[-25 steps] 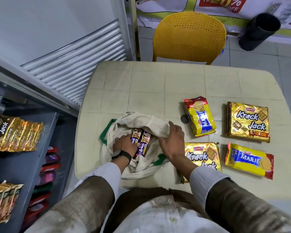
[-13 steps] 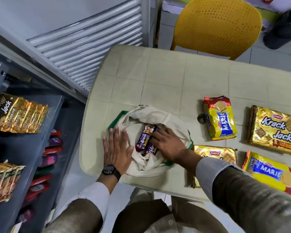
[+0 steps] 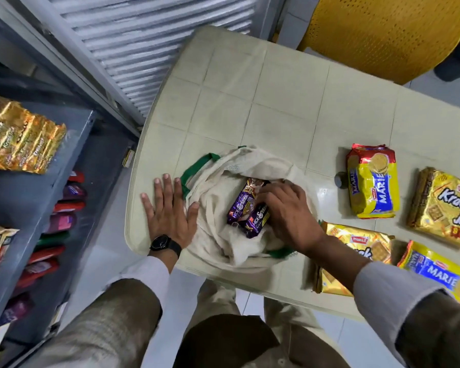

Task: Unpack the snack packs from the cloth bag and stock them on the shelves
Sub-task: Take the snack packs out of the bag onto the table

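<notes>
A cream cloth bag (image 3: pixel 218 235) with green handles lies open near the front left of the beige table (image 3: pixel 290 96). Two purple Hide & Seek packs (image 3: pixel 247 211) lie side by side in its mouth. My right hand (image 3: pixel 287 211) reaches into the bag with its fingers closed around the packs' right side. My left hand (image 3: pixel 170 208) lies flat, fingers spread, on the table and the bag's left edge. Grey shelves (image 3: pixel 37 197) stand to the left, holding gold Krack Jack packs (image 3: pixel 19 136).
On the table to the right lie a yellow Marie pack (image 3: pixel 372 181), a gold Krack Jack pack (image 3: pixel 446 205), another Krack Jack pack (image 3: pixel 356 248) and a second Marie pack (image 3: pixel 436 272). A yellow chair (image 3: pixel 388 33) stands behind. Red and purple packs (image 3: pixel 61 213) fill lower shelves.
My left hand came out of the bag and now lies flat at its left edge. My right hand moved into the bag onto the purple packs. The view shifted left.
</notes>
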Demonstrator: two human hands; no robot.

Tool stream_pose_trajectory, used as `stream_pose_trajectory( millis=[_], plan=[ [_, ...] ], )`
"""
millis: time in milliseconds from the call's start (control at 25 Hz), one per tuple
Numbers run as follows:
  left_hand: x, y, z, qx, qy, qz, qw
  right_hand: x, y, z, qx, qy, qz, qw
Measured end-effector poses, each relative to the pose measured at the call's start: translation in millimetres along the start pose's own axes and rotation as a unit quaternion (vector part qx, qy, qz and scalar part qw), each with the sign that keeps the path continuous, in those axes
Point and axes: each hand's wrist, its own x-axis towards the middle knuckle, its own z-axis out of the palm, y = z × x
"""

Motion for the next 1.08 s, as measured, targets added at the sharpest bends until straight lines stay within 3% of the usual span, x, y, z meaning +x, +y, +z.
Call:
stream_pose_trajectory(
  millis=[80, 160, 200, 280, 320, 360, 440, 520, 600, 680, 760, 840, 920, 960, 1040, 1080],
  plan=[
    [0, -2, -3, -0.001, 0.003, -0.009, 1.0, 3, -9, -13, 0.117, 0.038, -0.026, 0.992],
    [1, -3, -6, -0.006, -0.002, -0.018, 1.0, 12, -26, -32, 0.272, 0.052, 0.017, 0.961],
    [1, -3, -6, -0.006, -0.004, -0.017, 1.0, 20, -38, -43, 0.383, 0.05, 0.073, 0.919],
    [1, -4, -6, 0.001, -0.003, -0.015, 1.0, 40, -51, -63, 0.585, 0.097, 0.161, 0.789],
    [1, -5, -5, 0.001, -0.002, -0.016, 1.0, 55, -49, -72, 0.615, 0.148, 0.195, 0.75],
    [1, -5, -5, 0.002, 0.0, -0.016, 1.0, 71, -40, -79, 0.606, 0.199, 0.224, 0.737],
    [2, -3, -4, 0.007, 0.005, -0.015, 1.0, 106, -9, -86, 0.531, 0.257, 0.276, 0.759],
    [3, -2, -5, 0.005, 0.004, -0.017, 1.0, 134, 30, -78, 0.343, 0.228, 0.319, 0.853],
    [3, -1, -5, -0.002, 0.009, -0.014, 1.0, 145, 62, -58, 0.112, 0.136, 0.324, 0.929],
    [3, -2, -4, -0.012, 0.015, -0.013, 1.0, 147, 78, -37, -0.002, 0.031, 0.293, 0.955],
    [3, -1, -3, -0.017, 0.017, -0.013, 1.0, 141, 82, -25, -0.019, -0.034, 0.269, 0.962],
    [4, 0, -4, -0.005, 0.014, -0.016, 1.0, 132, 70, -24, -0.023, 0.048, 0.238, 0.97],
    [5, 0, -7, 0.007, -0.001, -0.02, 1.0, 121, 39, -23, -0.005, 0.187, 0.118, 0.975],
    [5, 0, -7, 0.012, -0.005, -0.02, 1.0, 112, 21, -19, 0.009, 0.194, 0.02, 0.981],
    [4, 0, -6, 0.016, -0.005, -0.021, 1.0, 88, -6, -6, -0.02, 0.061, -0.175, 0.983],
    [3, -1, -5, 0.014, -0.003, -0.022, 1.0, 77, -12, 3, -0.064, -0.031, -0.216, 0.974]
  ],
)
